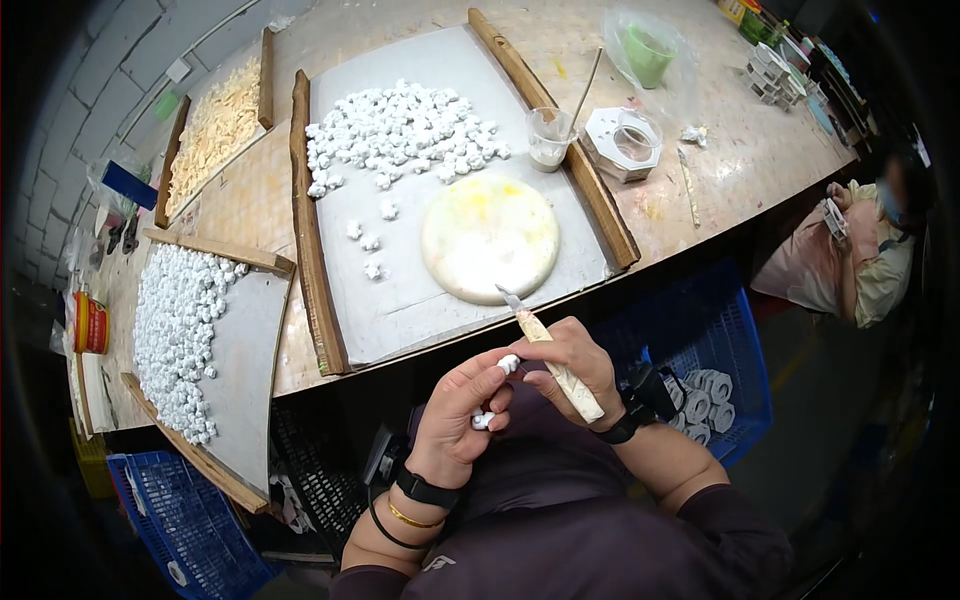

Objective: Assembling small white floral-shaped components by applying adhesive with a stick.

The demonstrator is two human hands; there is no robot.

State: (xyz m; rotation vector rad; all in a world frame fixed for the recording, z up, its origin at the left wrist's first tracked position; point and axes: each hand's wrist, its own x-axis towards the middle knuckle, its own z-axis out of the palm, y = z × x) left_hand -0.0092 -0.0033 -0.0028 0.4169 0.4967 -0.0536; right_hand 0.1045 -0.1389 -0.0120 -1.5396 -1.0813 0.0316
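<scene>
At the bench's left edge a board (245,340) carries a heap of small white clay flowers (178,330), with shredded tan bits (215,125) on another board behind it. The middle board (400,290) holds a bigger heap of flowers (400,130) at its far end, a few strays below them, and a round pale slab (490,237) near its front edge. A cup (548,138) with a stick stands at that board's right rim, a white hexagonal mould (623,142) just beside it.

Below the bench's front edge, the left hand (458,420) is curled shut, pinching one white clay piece (509,363) at its fingertips, with another tucked in the palm. The right hand (575,360) is closed around a knife (545,345), blade tip pointing up toward the slab and close to the piece.

This looks like the shaping step on a single flower. Next would call for small, steady blade work on the pinched clay, with light pressure so it doesn't crush.
</scene>
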